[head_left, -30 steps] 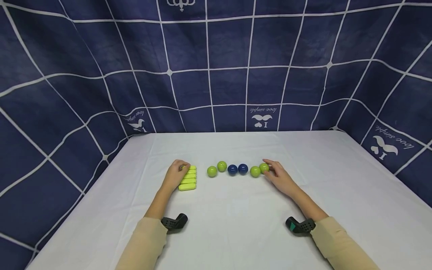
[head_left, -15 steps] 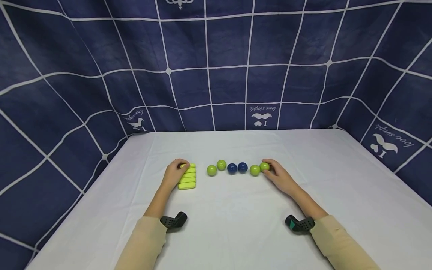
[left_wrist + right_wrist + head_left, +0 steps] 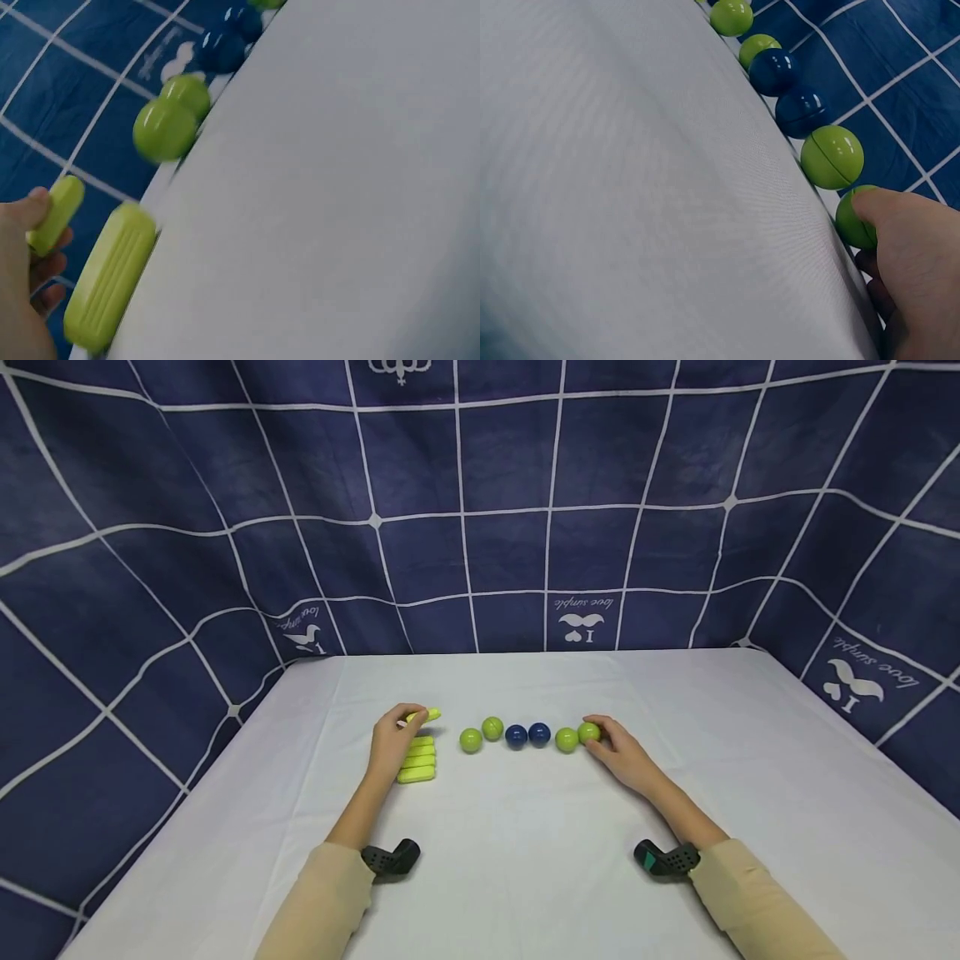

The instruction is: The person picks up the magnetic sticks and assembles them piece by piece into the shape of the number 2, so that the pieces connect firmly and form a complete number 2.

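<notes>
My left hand (image 3: 390, 743) pinches a small yellow-green bar with rounded ends (image 3: 66, 201) between thumb and fingers, raised beyond the row. The other bars of this kind (image 3: 417, 762) lie side by side just below it; the left wrist view shows grooves along the nearest bar (image 3: 112, 274). Over on the right, my right hand (image 3: 624, 760) holds the rightmost green ball (image 3: 855, 219), thumb on its near side and a finger around its far side. Part of that ball is hidden by the thumb. A second green ball (image 3: 567, 741) sits right beside it.
Two dark blue balls (image 3: 516, 737) sit mid-row, with two green balls (image 3: 471, 741) to their left. All rest on a white-covered table (image 3: 517, 860). A navy curtain with white lines (image 3: 502, 552) stands behind and around it. Both wrists wear black devices (image 3: 392, 857).
My left hand has lifted the farthest bar off the row and shifted it slightly away from the others. My right hand keeps its place at the rightmost green ball.
</notes>
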Action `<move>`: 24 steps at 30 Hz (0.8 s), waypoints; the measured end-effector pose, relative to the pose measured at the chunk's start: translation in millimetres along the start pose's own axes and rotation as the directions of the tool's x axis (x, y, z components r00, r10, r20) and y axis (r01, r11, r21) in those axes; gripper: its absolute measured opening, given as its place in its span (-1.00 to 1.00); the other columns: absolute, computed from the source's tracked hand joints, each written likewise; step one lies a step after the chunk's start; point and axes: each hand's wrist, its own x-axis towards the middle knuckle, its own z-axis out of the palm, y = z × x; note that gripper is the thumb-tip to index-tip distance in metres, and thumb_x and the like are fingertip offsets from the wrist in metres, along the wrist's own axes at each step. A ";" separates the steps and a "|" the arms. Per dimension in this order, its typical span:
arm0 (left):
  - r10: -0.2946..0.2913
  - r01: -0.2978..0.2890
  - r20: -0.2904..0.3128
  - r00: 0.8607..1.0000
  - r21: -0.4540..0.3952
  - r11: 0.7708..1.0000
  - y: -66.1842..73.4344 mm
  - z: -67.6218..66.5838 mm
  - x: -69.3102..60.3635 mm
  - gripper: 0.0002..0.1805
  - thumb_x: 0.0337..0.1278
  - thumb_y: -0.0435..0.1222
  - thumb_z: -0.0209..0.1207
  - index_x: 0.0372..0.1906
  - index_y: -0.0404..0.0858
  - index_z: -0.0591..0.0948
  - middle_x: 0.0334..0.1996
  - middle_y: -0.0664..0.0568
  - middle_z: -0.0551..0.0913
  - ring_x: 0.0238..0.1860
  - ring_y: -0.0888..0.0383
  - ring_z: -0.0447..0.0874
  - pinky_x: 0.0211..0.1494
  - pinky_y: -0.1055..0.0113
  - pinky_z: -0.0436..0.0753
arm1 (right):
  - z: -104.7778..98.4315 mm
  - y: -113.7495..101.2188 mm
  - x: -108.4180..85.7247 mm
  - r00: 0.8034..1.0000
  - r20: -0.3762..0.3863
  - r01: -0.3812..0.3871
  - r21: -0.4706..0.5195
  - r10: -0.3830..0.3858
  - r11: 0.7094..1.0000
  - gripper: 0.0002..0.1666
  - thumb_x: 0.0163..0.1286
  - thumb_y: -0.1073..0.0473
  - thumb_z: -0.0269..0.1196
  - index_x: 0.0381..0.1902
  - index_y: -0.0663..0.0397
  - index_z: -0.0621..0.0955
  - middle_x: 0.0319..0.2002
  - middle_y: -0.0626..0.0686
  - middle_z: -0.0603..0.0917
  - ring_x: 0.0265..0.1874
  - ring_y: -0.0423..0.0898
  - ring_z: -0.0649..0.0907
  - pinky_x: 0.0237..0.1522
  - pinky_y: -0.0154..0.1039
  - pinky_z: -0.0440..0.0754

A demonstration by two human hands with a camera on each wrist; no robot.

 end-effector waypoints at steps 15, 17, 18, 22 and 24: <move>0.240 -0.233 0.277 0.930 -0.059 0.971 59.1 67.6 -50.5 -0.76 0.02 -0.15 0.23 -0.23 -0.19 0.65 -0.40 0.03 0.60 -0.45 0.25 0.36 -0.39 0.49 0.39 | -3.1 -0.9 3.4 1.000 -0.019 -0.009 -0.015 0.009 1.000 -0.48 0.37 0.13 0.06 0.21 0.23 0.29 0.17 0.29 0.37 0.19 0.20 0.35 0.24 0.13 0.22; 0.222 -0.225 0.342 0.913 -0.032 0.974 56.7 71.4 -55.0 -0.78 0.01 -0.17 0.24 -0.24 -0.19 0.65 -0.43 0.06 0.58 -0.45 0.26 0.35 -0.40 0.50 0.38 | -2.5 -1.3 3.0 1.000 -0.018 -0.020 -0.008 0.020 1.000 -0.48 0.37 0.13 0.06 0.21 0.24 0.29 0.18 0.29 0.37 0.20 0.20 0.35 0.25 0.13 0.21; 0.215 -0.223 0.372 0.903 -0.022 0.975 55.2 72.5 -56.8 -0.79 0.01 -0.19 0.24 -0.25 -0.20 0.65 -0.45 0.06 0.57 -0.47 0.27 0.34 -0.42 0.50 0.37 | -1.9 -1.4 2.7 1.000 -0.016 -0.026 -0.007 0.026 1.000 -0.48 0.37 0.13 0.05 0.21 0.24 0.28 0.18 0.29 0.37 0.20 0.20 0.35 0.25 0.13 0.21; 0.201 -0.225 0.461 0.864 -0.002 0.974 49.0 74.2 -60.6 -0.82 0.00 -0.24 0.25 -0.26 -0.20 0.65 -0.51 0.09 0.53 -0.50 0.28 0.32 -0.44 0.50 0.35 | 1.9 -2.9 -0.8 0.998 -0.053 -0.048 -0.029 0.046 0.998 -0.48 0.37 0.09 0.07 0.20 0.24 0.30 0.13 0.27 0.43 0.15 0.17 0.42 0.19 0.10 0.31; 0.215 -0.240 0.490 0.845 -0.012 0.971 47.6 74.2 -60.6 -0.83 0.01 -0.24 0.24 -0.27 -0.20 0.63 -0.49 0.08 0.54 -0.47 0.28 0.34 -0.42 0.50 0.37 | 3.9 -5.2 -3.6 0.993 -0.108 -0.048 -0.039 0.044 0.998 -0.47 0.36 0.08 0.08 0.18 0.25 0.32 0.08 0.27 0.47 0.08 0.16 0.47 0.12 0.06 0.39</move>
